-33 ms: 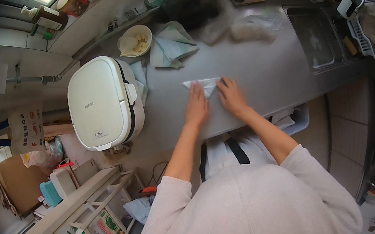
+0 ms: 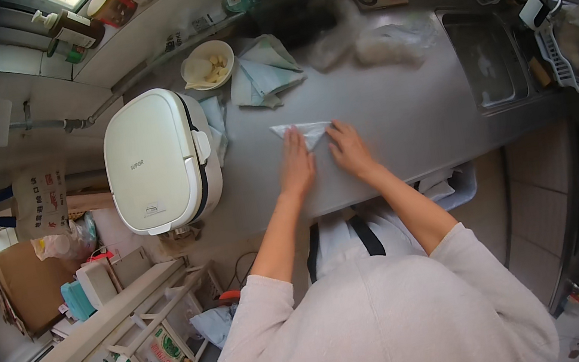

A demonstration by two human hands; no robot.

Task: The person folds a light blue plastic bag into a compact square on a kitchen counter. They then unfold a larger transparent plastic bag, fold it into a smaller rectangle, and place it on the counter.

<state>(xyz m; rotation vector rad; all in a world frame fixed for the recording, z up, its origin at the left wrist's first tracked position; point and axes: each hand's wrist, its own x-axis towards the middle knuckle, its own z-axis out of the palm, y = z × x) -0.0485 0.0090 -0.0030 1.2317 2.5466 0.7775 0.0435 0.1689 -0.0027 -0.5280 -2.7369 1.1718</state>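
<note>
A thin white sheet folded into a triangle, which looks like a plastic bag, lies on the grey metal counter. My left hand rests its fingertips on the left half of the triangle, its fingers stretched out flat. At the right corner, the fingertips of my right hand touch the edge, with the fingers extended and the thumb apart. Behind them are crumpled pale green-white plastic bags, loosely folded. The undersides of both hands are hidden.
A large cream rice cooker stands at the left. Farther back sit a white bowl with pale pieces in it and clear plastic bags. A sink is set in the counter at right. Below the front edge juts a plastic tub.
The folded triangle and both hands have shifted slightly to the left on the counter. The fingertips remain on it.
</note>
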